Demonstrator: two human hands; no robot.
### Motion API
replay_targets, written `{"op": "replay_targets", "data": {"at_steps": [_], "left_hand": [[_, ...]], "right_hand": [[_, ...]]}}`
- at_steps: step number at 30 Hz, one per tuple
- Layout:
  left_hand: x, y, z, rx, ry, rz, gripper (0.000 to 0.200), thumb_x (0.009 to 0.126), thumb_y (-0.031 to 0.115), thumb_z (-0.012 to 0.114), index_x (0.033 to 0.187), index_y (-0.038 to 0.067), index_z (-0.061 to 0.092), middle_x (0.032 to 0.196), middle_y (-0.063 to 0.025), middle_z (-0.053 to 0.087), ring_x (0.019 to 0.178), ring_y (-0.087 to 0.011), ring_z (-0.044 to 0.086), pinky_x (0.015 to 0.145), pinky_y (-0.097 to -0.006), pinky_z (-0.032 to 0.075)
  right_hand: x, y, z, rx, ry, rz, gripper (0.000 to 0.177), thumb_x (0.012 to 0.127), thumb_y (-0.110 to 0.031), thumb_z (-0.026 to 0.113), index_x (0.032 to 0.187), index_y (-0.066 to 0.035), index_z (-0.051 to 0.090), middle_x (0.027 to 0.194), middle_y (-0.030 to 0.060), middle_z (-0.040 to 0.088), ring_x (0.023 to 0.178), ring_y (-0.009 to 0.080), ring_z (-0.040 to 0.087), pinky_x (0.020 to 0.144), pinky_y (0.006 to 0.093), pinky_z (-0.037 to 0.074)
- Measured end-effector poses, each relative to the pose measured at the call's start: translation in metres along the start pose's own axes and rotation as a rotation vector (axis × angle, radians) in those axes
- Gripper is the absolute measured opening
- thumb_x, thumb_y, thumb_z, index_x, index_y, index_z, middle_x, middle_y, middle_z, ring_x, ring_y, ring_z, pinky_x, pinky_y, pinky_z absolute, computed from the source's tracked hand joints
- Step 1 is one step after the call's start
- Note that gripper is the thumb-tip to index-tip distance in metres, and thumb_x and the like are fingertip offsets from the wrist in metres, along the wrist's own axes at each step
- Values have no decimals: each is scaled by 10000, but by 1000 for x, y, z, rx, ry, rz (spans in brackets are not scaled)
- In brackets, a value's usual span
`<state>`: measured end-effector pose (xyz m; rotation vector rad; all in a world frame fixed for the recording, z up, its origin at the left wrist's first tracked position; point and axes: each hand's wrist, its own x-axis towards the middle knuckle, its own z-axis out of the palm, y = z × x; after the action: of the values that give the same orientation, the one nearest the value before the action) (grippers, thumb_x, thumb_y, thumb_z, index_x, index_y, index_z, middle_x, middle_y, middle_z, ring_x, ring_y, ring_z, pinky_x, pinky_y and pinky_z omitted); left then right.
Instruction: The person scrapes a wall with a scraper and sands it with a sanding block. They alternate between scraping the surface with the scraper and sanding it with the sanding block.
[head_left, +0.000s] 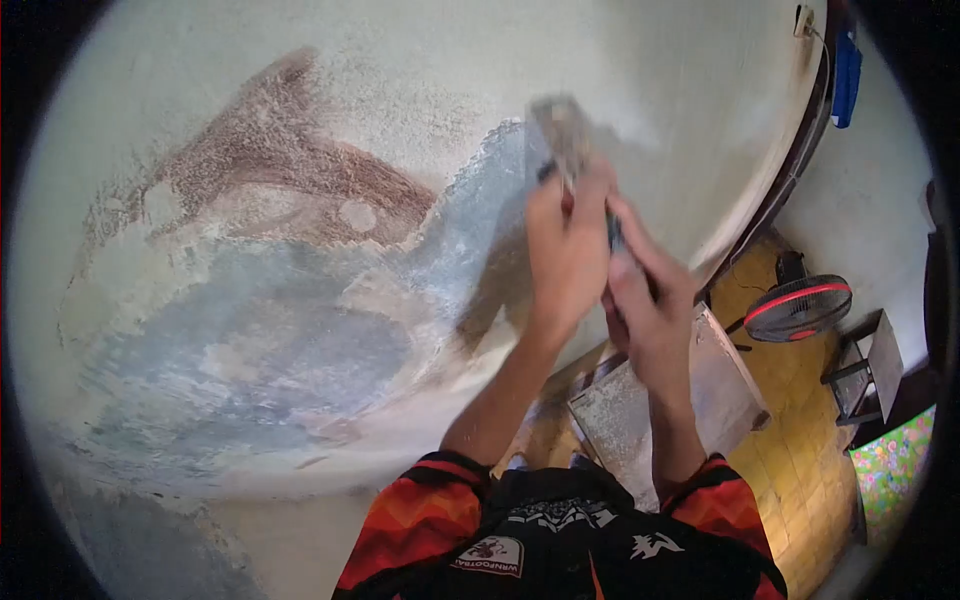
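My left hand [570, 250] is closed on a flat-headed scraper [562, 130], its greyish head smeared by motion and held up close over the wall. My right hand [645, 295] is closed just below and to the right, around the dark handle end that shows between the two hands. Behind them the pale wall [440, 60] bears a rough reddish-brown patch [270, 150] and a large mottled blue-grey patch [290, 330] with ragged edges. A shadow of the hands falls on the wall to their left.
Below my right arm stands a dusty board-topped table [720, 375]. On the yellow tiled floor [780, 450] are a black and red fan [798, 308] and a small dark stand [868, 370]. A flowered cloth [895, 470] lies at right. A socket with a cord [803, 20] is at top right.
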<state>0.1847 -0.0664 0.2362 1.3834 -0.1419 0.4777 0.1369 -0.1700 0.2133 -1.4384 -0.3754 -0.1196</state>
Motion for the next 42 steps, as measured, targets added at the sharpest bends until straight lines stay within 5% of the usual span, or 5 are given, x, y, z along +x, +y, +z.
{"op": "replay_targets", "data": {"at_steps": [23, 26, 29, 36, 42], "left_hand": [[-19, 21, -3, 23, -34, -215, 288, 974, 263, 547, 829, 25, 621, 705, 10, 556, 685, -51, 516, 617, -239, 407], [-57, -48, -21, 210, 140, 163, 381, 976, 301, 559, 768, -16, 597, 594, 18, 520, 547, -61, 440, 478, -264, 333], [-127, -88, -63, 47, 135, -383, 393, 963, 350, 579, 794, -2, 619, 615, 20, 524, 521, -69, 451, 462, -255, 338], [-327, -139, -165, -188, 248, -1218, 369, 959, 452, 542, 1072, 100, 544, 584, 8, 516, 417, -71, 419, 365, -252, 316], [-305, -137, -188, -214, 363, -916, 367, 980, 457, 497, 1071, 110, 576, 617, 27, 531, 430, -61, 448, 358, -208, 302]], "right_hand": [[-8, -22, -6, -18, -51, 101, 483, 933, -153, 554, 1372, 30, 470, 1280, 165, 589, 1130, 187, 547, 972, 313, 420], [-32, 45, -15, -204, -116, -126, 511, 919, -182, 572, 1389, -9, 468, 1184, 175, 640, 1001, 194, 615, 877, 337, 478], [-88, 102, -14, -247, -259, 74, 566, 871, -197, 560, 1400, -19, 464, 741, -9, 599, 523, 63, 441, 492, 247, 378], [-161, 148, -3, -522, -1150, 285, 617, 877, -223, 571, 1453, -122, 375, 1002, 290, 616, 902, 434, 613, 811, 459, 482], [-119, 140, 40, -504, -1210, 17, 610, 904, -196, 559, 1462, -77, 343, 1032, 255, 634, 876, 394, 635, 807, 448, 486]]}}
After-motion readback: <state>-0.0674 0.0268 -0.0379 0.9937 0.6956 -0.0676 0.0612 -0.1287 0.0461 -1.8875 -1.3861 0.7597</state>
